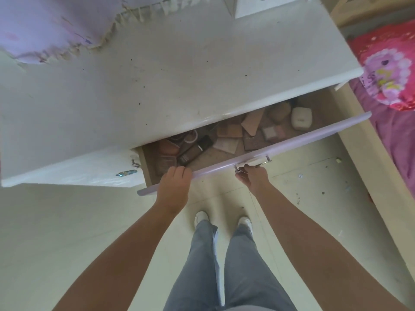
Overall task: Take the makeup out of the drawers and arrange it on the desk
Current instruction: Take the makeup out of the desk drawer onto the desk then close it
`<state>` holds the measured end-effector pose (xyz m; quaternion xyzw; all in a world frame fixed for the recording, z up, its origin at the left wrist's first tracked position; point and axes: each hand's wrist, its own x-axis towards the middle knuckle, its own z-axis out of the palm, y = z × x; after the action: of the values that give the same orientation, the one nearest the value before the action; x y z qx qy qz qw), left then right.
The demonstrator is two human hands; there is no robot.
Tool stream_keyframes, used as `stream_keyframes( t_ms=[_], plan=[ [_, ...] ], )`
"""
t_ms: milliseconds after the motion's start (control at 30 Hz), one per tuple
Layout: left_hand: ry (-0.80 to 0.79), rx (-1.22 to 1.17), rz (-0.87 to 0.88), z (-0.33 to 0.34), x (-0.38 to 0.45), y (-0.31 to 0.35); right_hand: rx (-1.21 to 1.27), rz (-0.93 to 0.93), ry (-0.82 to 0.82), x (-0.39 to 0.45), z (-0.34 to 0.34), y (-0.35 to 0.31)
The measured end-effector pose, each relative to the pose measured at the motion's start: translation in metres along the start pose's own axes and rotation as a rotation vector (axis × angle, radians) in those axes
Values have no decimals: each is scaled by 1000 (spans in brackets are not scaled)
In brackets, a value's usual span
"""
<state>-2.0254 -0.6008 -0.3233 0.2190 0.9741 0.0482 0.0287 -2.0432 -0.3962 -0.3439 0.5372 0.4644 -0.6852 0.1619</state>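
A drawer with a lilac front [292, 143] stands partly pulled out from under the white desk top [157, 86]. Inside lie several makeup items: eyeshadow palettes [229, 131], a dark foundation bottle [193, 151], a beige sponge [279, 112] and a white case [301, 117]. My left hand [174, 185] grips the top edge of the drawer front, fingers curled over it. My right hand [253, 178] holds the metal handle [258, 162] on the front.
A lilac fringed cloth [45, 25] covers the desk's back left corner. A white box [269, 7] stands at the back. A bed with pink bedding [390, 70] lies close on the right. My feet stand on the pale floor [303, 187] before the drawer.
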Motion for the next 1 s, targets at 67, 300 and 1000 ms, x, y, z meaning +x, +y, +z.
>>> stream_keyframes(
  t_ms=[67,300,1000],
  plan=[
    [-27,23,-18,4,-6,4,-383,-97,1,-8,-11,3],
    [-25,41,-32,17,-12,13,-1588,-1471,214,-1,-50,-7],
    [272,59,-6,53,-28,17,-1874,-1646,-197,37,-55,-30]
  ],
)
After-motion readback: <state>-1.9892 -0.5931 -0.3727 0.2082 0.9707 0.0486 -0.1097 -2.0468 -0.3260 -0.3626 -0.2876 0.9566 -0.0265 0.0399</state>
